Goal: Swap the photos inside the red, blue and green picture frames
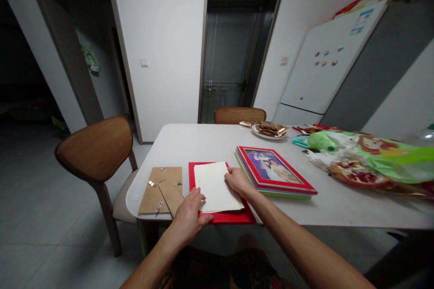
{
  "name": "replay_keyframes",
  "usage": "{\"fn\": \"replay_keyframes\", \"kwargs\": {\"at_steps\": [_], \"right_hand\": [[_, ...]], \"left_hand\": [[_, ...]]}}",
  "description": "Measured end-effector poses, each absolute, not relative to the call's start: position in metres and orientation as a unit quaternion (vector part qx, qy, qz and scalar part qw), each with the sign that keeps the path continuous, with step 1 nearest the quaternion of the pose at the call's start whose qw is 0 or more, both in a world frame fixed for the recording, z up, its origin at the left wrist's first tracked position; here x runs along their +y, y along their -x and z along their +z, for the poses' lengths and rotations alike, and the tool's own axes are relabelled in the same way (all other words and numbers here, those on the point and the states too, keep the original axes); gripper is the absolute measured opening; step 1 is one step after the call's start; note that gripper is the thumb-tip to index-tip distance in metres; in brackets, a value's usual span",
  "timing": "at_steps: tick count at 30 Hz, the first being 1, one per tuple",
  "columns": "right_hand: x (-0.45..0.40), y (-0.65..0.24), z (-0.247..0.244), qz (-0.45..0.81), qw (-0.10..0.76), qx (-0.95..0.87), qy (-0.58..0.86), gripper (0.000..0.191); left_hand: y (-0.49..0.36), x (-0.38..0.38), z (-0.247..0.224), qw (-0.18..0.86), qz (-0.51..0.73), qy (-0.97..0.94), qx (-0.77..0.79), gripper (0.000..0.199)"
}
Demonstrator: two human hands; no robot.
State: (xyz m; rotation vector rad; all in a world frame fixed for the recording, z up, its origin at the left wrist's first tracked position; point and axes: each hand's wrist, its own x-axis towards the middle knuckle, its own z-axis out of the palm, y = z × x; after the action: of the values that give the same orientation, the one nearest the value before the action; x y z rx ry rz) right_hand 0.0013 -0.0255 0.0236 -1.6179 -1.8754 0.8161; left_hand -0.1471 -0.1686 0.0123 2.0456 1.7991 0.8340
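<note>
My left hand lies at the lower left edge of a cream sheet of card, its thumb over a red picture frame beneath the sheet. My right hand rests on the sheet's right edge. Whether either hand grips is hard to tell. Left of my left hand lies a brown cardboard frame backing with metal clips and a hinged stand. To the right of my right hand sits a stack of coloured frames, the top one red with a wedding-style photo.
The white table holds a plate of gold-wrapped snacks and a heap of green plastic bags at right. A wooden chair stands left, another beyond the table. A white refrigerator stands back right.
</note>
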Motion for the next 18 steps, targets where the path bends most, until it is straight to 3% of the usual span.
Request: {"fn": "replay_keyframes", "kwargs": {"at_steps": [11, 15, 18], "right_hand": [[-0.045, 0.004, 0.026, 0.028, 0.102, -0.772, 0.626, 0.035], [-0.047, 0.002, 0.025, 0.008, 0.112, -0.78, 0.616, 0.034], [-0.06, 0.013, 0.029, 0.027, 0.17, -0.819, 0.548, 0.036]], "left_hand": [[0.141, -0.173, 0.028, 0.127, 0.214, -0.745, 0.619, 0.036], [0.145, -0.178, 0.032, 0.137, 0.207, -0.745, 0.619, 0.038], [0.17, -0.19, 0.029, 0.122, 0.219, -0.74, 0.624, 0.049]]}}
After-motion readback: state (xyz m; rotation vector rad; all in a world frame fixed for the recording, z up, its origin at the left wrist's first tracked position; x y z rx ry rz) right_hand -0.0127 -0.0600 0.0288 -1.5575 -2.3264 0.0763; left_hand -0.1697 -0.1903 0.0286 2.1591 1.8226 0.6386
